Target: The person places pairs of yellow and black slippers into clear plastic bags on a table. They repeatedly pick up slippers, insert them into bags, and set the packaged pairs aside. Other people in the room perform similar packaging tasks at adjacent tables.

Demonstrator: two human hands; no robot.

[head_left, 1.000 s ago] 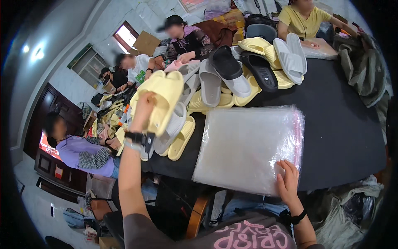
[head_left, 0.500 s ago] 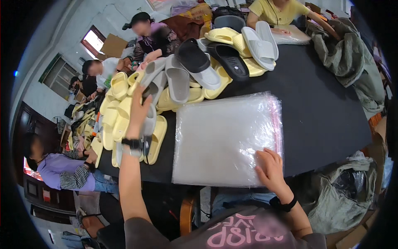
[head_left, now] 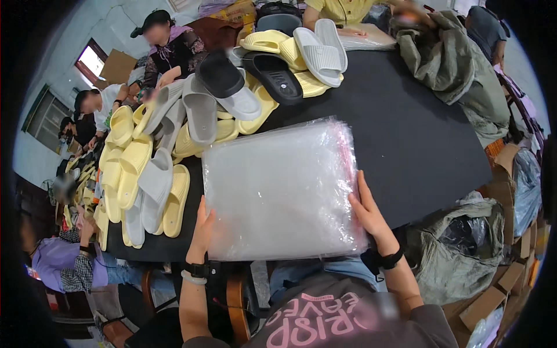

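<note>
A thick stack of clear plastic bags (head_left: 278,191) lies on the black tabletop in front of me, with a pink strip along its right side. My left hand (head_left: 202,229) is upright against the stack's lower left edge, fingers straight and thumb apart. Against the right edge rests my right hand (head_left: 371,214), its fingers stretched along the side and its thumb near the pink strip. Both hands are open, with the stack between them. Just beyond my left hand lie yellow slippers (head_left: 176,200) and a grey slipper (head_left: 155,182), part of a heap.
The heap runs to the far side, with a black slipper (head_left: 272,78) and a light grey ribbed pair (head_left: 319,52). A green-grey sack (head_left: 458,69) lies at the far right; another sack (head_left: 458,255) stands beside the table. Several people work around, one in purple (head_left: 64,261) at left.
My left hand has come back from the slipper heap to the left edge of the bag stack. My right hand has moved from the stack's top to its right edge. The view has shifted rightward.
</note>
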